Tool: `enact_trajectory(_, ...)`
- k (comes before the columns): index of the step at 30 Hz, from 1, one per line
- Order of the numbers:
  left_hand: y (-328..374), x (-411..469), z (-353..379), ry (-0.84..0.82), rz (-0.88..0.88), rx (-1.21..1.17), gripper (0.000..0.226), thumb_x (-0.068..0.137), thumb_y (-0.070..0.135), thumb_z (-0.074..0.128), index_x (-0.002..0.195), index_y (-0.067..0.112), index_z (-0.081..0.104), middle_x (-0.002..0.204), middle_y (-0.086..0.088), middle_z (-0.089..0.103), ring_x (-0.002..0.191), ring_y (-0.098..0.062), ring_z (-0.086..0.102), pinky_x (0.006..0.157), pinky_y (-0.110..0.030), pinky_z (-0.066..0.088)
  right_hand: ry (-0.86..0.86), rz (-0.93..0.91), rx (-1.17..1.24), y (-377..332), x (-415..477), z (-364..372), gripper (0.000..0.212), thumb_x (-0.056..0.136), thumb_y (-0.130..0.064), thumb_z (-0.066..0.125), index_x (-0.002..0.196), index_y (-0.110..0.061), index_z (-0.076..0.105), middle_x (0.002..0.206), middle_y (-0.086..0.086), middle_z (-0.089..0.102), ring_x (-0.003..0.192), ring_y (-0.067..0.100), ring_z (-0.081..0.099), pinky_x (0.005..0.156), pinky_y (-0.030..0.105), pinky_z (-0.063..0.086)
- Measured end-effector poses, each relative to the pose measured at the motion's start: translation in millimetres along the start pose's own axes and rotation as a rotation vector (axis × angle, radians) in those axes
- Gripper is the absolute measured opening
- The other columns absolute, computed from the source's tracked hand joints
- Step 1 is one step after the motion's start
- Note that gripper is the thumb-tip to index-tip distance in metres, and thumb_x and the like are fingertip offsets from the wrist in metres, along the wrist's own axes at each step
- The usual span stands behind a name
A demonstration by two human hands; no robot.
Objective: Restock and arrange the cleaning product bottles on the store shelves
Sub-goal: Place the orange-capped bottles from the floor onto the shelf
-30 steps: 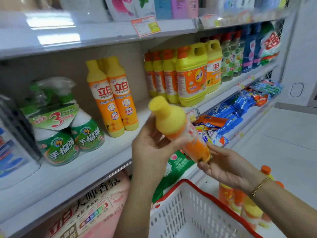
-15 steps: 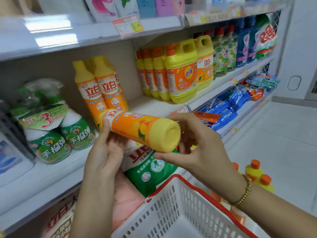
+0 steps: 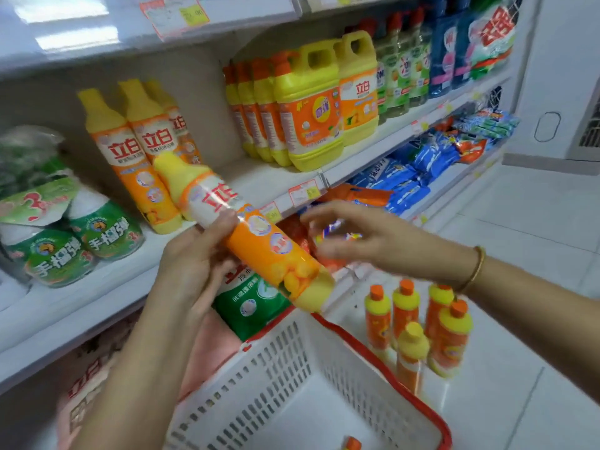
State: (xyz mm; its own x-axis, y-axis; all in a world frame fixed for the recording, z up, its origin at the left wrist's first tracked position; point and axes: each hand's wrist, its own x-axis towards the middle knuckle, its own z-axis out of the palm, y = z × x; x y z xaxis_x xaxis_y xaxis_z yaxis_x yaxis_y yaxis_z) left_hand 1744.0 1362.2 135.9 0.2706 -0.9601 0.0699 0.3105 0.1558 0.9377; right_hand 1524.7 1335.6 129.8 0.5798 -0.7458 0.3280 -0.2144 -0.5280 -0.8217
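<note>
Blur smears the right hand (image 3: pixel 357 238) at centre right. Its fingers look spread and loose, gripping nothing, and I cannot tell whether they brush the bottle (image 3: pixel 259 241) just to their left. The left hand (image 3: pixel 194 267) grips that bottle round its middle, thumb on the label, and holds it tilted at frame centre in front of the shelf (image 3: pixel 259 180). Its cap points to the upper left and its base is over the basket (image 3: pixel 373 362). The cap covers part of the shelf bottles (image 3: pixel 130 151) behind. A green pouch (image 3: pixel 253 303) is half hidden under the bottle and wrist. The basket runs off the bottom edge. Floor bottles (image 3: pixel 448 332) cluster at lower right, yellow jugs (image 3: pixel 308 102) stand at upper centre, and spray bottles (image 3: pixel 81 241) sit at the left edge.
</note>
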Motion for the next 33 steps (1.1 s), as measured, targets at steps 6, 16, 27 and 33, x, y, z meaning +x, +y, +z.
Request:
enact_trajectory(6, -59.1, -25.7, 79.9, -0.203, 0.266, 0.544, 0.043, 0.059, 0.004, 0.087, 0.094, 0.021, 0.067, 0.088, 0.006, 0.075, 0.085, -0.006, 0.071, 0.073, -0.022, 0.056, 0.194, -0.010, -0.245, -5.7, -11.1, -47.6, 0.049, 0.070, -0.044, 0.079, 0.112, -0.024, 0.064, 0.094, -0.004, 0.070, 0.076, 0.003, 0.064, 0.074, 0.024, 0.051)
enact_trajectory(16, -158.8, -39.2, 151.1, -0.633, 0.196, 0.879, 0.058, 0.060, 0.026, 0.087, 0.112, 0.021, 0.060, 0.109, 0.005, 0.067, 0.102, -0.009, 0.063, 0.088, -0.027, 0.052, 0.371, 0.226, -0.488, 68.6, -106.2, -95.3, 0.050, 0.051, -0.049, 0.073, 0.091, -0.022, 0.059, 0.081, -0.013, 0.062, 0.071, 0.006, 0.058, 0.068, 0.026, 0.049)
enact_trajectory(27, -241.7, -48.7, 95.2, -0.925, 0.193, 1.622, 0.058, 0.097, 0.028, 0.052, 0.150, 0.019, 0.029, 0.158, 0.005, 0.023, 0.144, -0.012, 0.022, 0.114, -0.021, 0.015, 0.366, 0.587, -0.292, 214.8, -201.6, -9.1, 0.047, 0.061, -0.029, 0.084, 0.098, -0.022, 0.056, 0.090, -0.003, 0.065, 0.085, 0.020, 0.057, 0.071, 0.039, 0.050)
enact_trajectory(33, -238.9, -47.7, 91.5, -0.905, 0.195, 1.606, 0.051, 0.096, 0.029, 0.054, 0.144, 0.018, 0.041, 0.156, 0.005, 0.030, 0.140, -0.013, 0.032, 0.113, -0.025, 0.025, 0.351, 0.621, -0.282, 234.7, -201.8, 13.0, 0.046, 0.066, -0.028, 0.082, 0.102, -0.016, 0.057, 0.093, 0.000, 0.064, 0.087, 0.020, 0.056, 0.073, 0.036, 0.048)
